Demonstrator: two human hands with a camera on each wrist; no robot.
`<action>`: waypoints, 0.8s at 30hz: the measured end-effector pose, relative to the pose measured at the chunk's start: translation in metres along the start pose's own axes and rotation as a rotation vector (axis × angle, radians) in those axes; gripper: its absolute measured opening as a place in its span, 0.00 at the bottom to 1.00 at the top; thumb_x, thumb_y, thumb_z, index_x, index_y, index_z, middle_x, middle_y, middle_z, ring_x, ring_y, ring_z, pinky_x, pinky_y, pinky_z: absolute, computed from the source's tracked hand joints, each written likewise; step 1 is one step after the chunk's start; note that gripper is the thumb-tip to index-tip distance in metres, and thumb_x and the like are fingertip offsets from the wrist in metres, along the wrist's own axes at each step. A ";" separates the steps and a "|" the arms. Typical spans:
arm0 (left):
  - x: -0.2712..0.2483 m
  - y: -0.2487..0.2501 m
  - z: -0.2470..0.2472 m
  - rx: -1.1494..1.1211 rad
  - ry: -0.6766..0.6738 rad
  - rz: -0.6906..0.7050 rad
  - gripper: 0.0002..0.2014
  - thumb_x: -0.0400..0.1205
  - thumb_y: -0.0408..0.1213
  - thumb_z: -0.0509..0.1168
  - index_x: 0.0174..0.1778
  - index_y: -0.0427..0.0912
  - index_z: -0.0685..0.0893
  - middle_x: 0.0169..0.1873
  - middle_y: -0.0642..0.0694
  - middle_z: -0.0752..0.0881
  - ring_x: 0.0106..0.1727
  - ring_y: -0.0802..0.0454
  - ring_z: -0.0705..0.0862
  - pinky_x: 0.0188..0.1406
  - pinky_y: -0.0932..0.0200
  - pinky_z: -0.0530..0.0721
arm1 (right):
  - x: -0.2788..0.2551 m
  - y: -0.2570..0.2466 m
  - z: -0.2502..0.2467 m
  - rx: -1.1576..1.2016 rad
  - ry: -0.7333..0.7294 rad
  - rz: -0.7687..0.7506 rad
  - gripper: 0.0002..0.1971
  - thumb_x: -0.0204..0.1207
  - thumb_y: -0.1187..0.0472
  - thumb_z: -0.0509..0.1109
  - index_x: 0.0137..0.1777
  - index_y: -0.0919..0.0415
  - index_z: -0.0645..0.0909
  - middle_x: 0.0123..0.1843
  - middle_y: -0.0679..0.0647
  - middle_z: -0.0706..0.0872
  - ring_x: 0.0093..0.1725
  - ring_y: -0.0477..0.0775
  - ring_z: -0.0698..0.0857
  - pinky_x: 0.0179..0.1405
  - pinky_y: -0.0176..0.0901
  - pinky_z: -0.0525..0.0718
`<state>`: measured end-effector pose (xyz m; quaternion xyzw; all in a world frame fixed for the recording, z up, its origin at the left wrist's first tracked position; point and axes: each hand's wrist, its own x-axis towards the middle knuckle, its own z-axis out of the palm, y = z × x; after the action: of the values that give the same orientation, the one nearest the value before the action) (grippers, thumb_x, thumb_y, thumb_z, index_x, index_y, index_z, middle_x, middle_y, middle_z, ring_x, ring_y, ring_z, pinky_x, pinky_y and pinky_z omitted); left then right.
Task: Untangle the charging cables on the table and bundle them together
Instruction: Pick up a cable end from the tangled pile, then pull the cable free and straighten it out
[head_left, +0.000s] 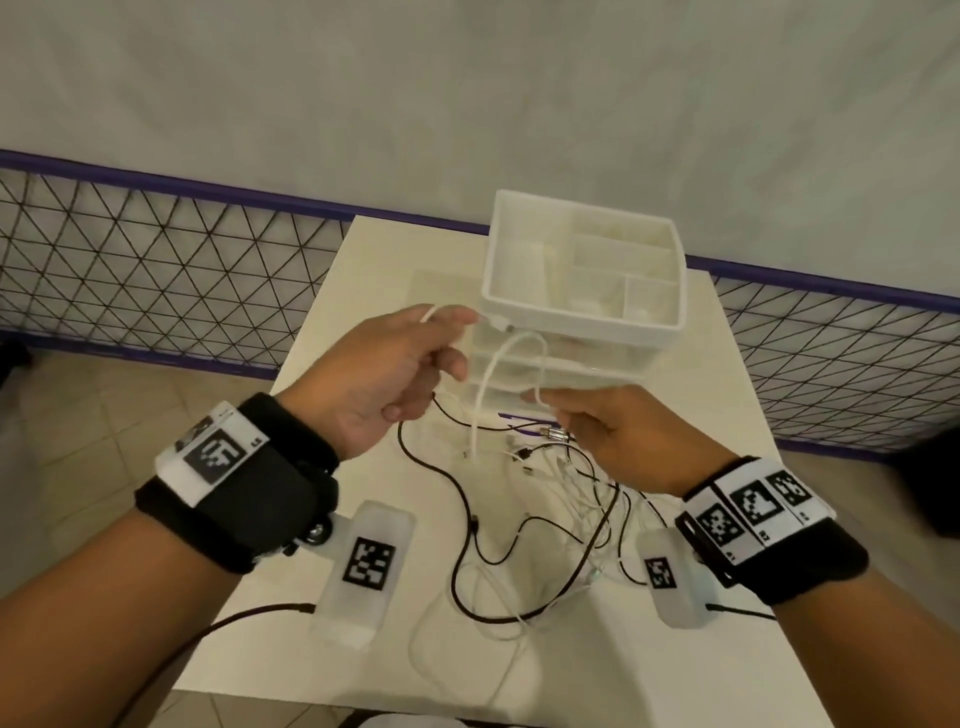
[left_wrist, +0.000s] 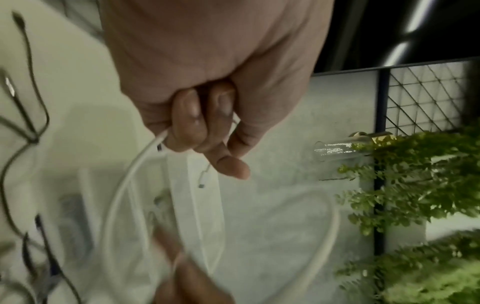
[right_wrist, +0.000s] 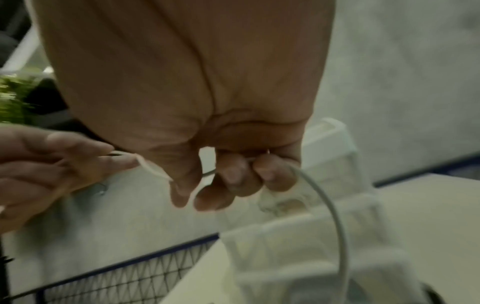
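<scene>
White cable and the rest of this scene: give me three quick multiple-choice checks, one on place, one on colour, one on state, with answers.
1. Where is the organizer box?
A. on the floor
B. on the table's far side, beyond the hands
C. at the table's near edge

2. What colour is the cable held between the hands?
A. white
B. red
C. black

3. How does the left hand stand?
A. flat on the table
B. open and idle
C. fingers curled round the cable

Answers: 1 B, the head view shows it behind both hands. 2 A, its loop arches white from the left hand to the right hand. 3 C, the left wrist view shows the curled fingers gripping it.
</scene>
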<state>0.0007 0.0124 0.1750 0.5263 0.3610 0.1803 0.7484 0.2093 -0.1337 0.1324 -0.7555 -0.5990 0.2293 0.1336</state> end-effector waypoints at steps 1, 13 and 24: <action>0.000 0.001 -0.009 0.035 0.039 0.018 0.14 0.89 0.46 0.60 0.66 0.47 0.84 0.24 0.49 0.80 0.16 0.58 0.59 0.16 0.62 0.55 | -0.007 0.013 0.002 -0.022 -0.074 0.078 0.19 0.88 0.52 0.58 0.75 0.34 0.76 0.61 0.37 0.89 0.60 0.46 0.88 0.66 0.47 0.83; 0.016 -0.057 -0.045 -0.030 0.185 -0.029 0.13 0.88 0.32 0.58 0.64 0.40 0.85 0.32 0.46 0.87 0.23 0.55 0.66 0.25 0.61 0.64 | 0.007 0.084 0.043 -0.032 0.019 0.628 0.18 0.85 0.60 0.58 0.65 0.61 0.87 0.68 0.61 0.88 0.67 0.64 0.85 0.67 0.48 0.80; 0.008 -0.097 -0.037 -0.186 0.154 -0.258 0.13 0.88 0.32 0.60 0.61 0.27 0.84 0.26 0.47 0.75 0.22 0.56 0.66 0.23 0.61 0.66 | 0.054 0.100 0.118 -0.086 -0.043 0.755 0.17 0.82 0.60 0.63 0.69 0.61 0.76 0.70 0.62 0.80 0.67 0.65 0.82 0.63 0.50 0.81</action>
<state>-0.0315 0.0051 0.0767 0.3889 0.4635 0.1551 0.7809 0.2438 -0.1146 -0.0266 -0.9231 -0.2900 0.2527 -0.0047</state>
